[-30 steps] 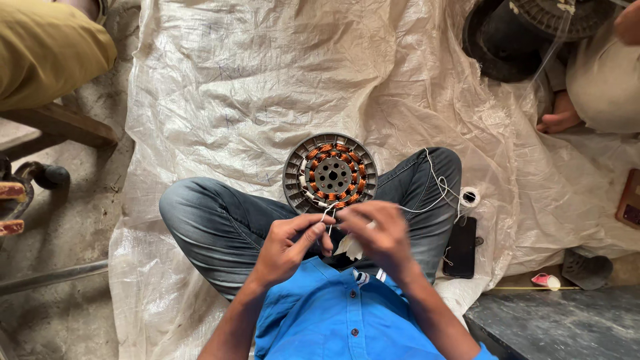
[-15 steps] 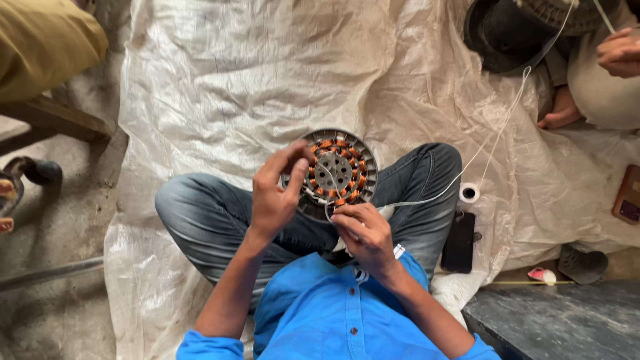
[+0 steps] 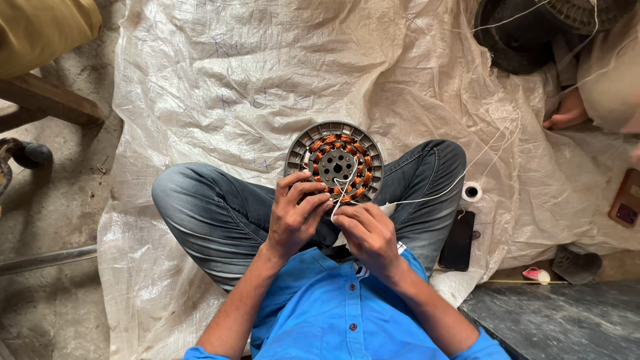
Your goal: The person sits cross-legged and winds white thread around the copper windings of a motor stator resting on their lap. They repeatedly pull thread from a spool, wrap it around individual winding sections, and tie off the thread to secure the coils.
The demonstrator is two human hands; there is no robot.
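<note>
A round grey stator [image 3: 335, 160] with several copper coils rests in my lap, between my crossed legs in jeans. My left hand [image 3: 295, 217] grips its near left rim, thumb and fingers curled on the edge. My right hand [image 3: 368, 233] sits just below the near rim, fingers pinched on a white thread [image 3: 427, 197]. The thread loops up over the coils and runs off to the right across my right knee, towards the far right.
A white plastic sheet [image 3: 267, 80] covers the floor. A small white tape roll [image 3: 471, 192] and a black phone [image 3: 458, 241] lie beside my right knee. Another person's bare foot [image 3: 567, 117] and a dark round fan part [image 3: 513, 40] are at the far right. A wooden stool leg [image 3: 47, 103] is left.
My left hand rose to the stator's left side half a second ago, then came back down to the near rim. The right hand stayed low, holding the thread.
</note>
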